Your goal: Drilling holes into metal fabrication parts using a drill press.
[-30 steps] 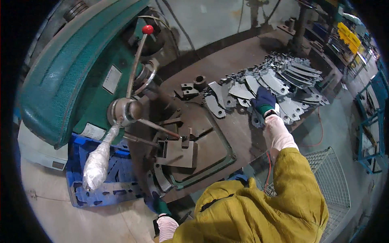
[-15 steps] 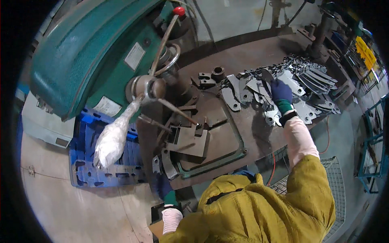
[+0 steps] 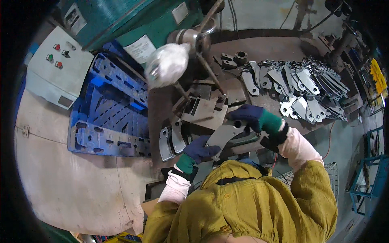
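Note:
A curved grey metal plate [image 3: 222, 137] with holes at its end is held between my two gloved hands, in front of the drill press table. My right hand [image 3: 252, 116], in a dark blue glove with a green cuff, grips its upper, holed end. The fingers of my left hand [image 3: 199, 149] are closed on its lower end. Two similar curved plates [image 3: 172, 139] lie just beyond my left hand at the table's left corner. A steel fixture block [image 3: 204, 115] sits on the press table behind the held plate.
A large heap of similar metal plates [image 3: 302, 83] covers the right of the bench. The green drill press has long feed handles, one wrapped in white plastic [image 3: 168, 65]. A blue plastic pallet [image 3: 111, 137] and a grey control box [image 3: 58, 67] stand at the left.
My right hand has come back from the heap with a plate. My left hand has moved right and up from the table corner to take its other end. The view has shifted.

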The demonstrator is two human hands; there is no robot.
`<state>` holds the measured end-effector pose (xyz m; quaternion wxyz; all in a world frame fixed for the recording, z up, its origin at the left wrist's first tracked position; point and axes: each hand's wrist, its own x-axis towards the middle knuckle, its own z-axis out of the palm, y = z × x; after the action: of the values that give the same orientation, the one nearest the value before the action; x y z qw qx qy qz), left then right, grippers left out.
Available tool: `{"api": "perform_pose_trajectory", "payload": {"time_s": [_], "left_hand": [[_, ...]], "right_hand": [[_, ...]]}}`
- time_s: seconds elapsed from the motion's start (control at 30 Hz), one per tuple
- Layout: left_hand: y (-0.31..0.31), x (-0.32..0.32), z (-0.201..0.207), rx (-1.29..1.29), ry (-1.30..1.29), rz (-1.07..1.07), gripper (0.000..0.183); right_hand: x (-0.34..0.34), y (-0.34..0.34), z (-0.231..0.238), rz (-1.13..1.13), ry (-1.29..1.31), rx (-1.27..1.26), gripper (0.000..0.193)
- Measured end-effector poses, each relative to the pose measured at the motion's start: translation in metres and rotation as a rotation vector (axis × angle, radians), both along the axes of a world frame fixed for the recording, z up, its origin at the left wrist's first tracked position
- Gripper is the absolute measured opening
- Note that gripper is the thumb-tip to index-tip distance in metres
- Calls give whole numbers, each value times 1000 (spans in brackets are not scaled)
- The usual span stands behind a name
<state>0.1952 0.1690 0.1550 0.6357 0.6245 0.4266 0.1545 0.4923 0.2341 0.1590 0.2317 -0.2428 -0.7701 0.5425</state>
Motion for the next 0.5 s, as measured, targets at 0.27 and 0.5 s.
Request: {"api": "perform_pose_trajectory", "payload": {"time_s": [0.27, 0.5], "left_hand": [[-25, -73, -70, 994, 797, -277, 56], [7, -77, -88, 302, 233, 411, 45]], "right_hand": [[-78, 32, 55, -282, -11, 196, 53], [-101, -5, 215, 245, 915, -931, 66]]}}
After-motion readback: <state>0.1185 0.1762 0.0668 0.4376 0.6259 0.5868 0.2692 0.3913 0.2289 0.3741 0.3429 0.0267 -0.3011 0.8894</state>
